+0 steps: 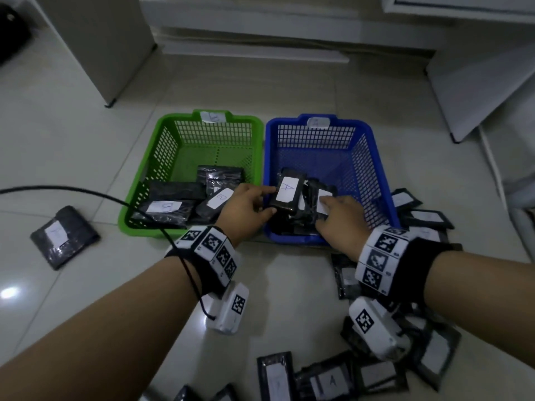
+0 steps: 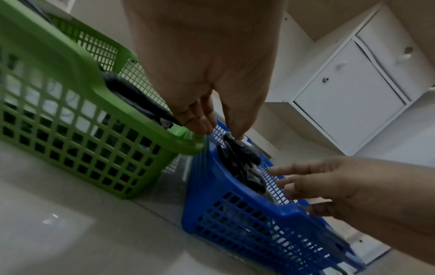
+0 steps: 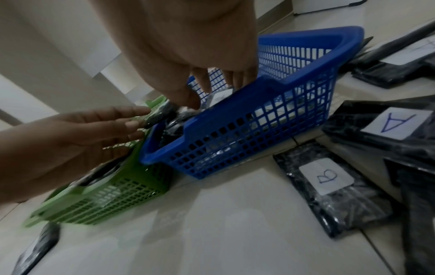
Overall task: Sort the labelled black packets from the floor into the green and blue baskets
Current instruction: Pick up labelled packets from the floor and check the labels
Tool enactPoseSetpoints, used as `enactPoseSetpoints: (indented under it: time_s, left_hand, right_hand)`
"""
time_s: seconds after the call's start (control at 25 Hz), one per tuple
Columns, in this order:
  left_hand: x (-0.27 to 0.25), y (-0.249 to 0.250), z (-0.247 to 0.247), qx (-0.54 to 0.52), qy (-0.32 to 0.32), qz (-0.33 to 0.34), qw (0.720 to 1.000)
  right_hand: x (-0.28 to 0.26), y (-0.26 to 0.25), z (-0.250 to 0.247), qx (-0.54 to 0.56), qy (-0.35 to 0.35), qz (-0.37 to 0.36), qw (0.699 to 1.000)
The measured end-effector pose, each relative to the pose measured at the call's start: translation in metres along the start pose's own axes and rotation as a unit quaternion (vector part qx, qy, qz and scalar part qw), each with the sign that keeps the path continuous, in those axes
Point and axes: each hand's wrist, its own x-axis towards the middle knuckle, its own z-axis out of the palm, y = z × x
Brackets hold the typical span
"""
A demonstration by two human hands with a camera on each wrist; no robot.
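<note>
In the head view my left hand (image 1: 270, 200) pinches the left edge of a black packet labelled A (image 1: 286, 195) between forefinger and thumb, tilted over the near left of the blue basket (image 1: 376, 157). My right hand (image 1: 333, 209) lies beside it with straight fingers resting on another labelled packet (image 1: 323, 198) inside that basket. The green basket (image 1: 150, 146) on the left holds several packets, one labelled B (image 1: 221, 198). The left wrist view shows my thumb tip on the packet (image 2: 240, 152). More labelled packets (image 1: 376, 374) lie on the floor at lower right.
One packet (image 1: 63, 235) lies alone on the tiles left of the green basket. A black cable (image 1: 86, 192) runs from the left to my left wrist. A pale cabinet (image 1: 95, 47) stands behind left, white furniture (image 1: 477, 82) at right. Packets marked A (image 3: 397, 122) and B (image 3: 327, 178) lie right of the blue basket.
</note>
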Motion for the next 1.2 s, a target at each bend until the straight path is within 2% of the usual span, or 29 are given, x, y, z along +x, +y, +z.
enactPoseSetpoints:
  time_s: [0.08, 0.16, 0.24, 0.36, 0.52, 0.6, 0.68, 0.8, 0.88, 1.08, 1.2]
  left_hand:
    - [-0.009, -0.005, -0.019, 0.024, -0.016, 0.015, 0.999]
    - [-0.028, -0.012, -0.050, 0.072, -0.063, 0.033, 0.995]
    - [-0.059, -0.023, -0.090, 0.120, -0.118, 0.034, 0.985]
    - [-0.119, -0.055, -0.148, 0.158, -0.163, 0.001, 0.974]
    - [-0.204, -0.119, -0.186, 0.148, -0.135, -0.085, 0.976]
    - [-0.238, -0.158, -0.186, 0.159, -0.127, -0.105, 0.974]
    - [-0.263, -0.192, -0.178, 0.185, -0.151, -0.102, 0.966]
    - [-0.285, -0.226, -0.158, 0.198, -0.201, -0.068, 0.957]
    - [-0.291, -0.239, -0.146, 0.199, -0.208, -0.047, 0.957]
    - [-0.306, -0.261, -0.144, 0.143, -0.142, -0.052, 0.978]
    - [-0.306, -0.270, -0.168, 0.071, -0.097, -0.140, 0.983]
  right_hand:
    - [-0.021, -0.019, -0.004, 0.009, 0.047, -0.017, 0.999]
    - [-0.043, -0.043, -0.003, 0.001, 0.057, -0.066, 0.996]
    - [-0.065, -0.073, 0.004, -0.006, 0.004, -0.151, 0.989]
    - [-0.097, -0.121, 0.035, -0.028, -0.124, -0.252, 0.959]
    - [-0.141, -0.174, 0.113, -0.035, -0.235, -0.340, 0.910]
    - [-0.158, -0.191, 0.152, -0.042, -0.273, -0.356, 0.893]
    - [-0.168, -0.205, 0.181, -0.051, -0.286, -0.359, 0.887]
    - [-0.169, -0.222, 0.207, -0.062, -0.279, -0.348, 0.893]
    - [-0.162, -0.234, 0.219, -0.074, -0.264, -0.342, 0.899]
    - [-0.141, -0.265, 0.241, -0.073, -0.238, -0.320, 0.914]
    - [-0.127, -0.291, 0.251, -0.066, -0.225, -0.319, 0.918]
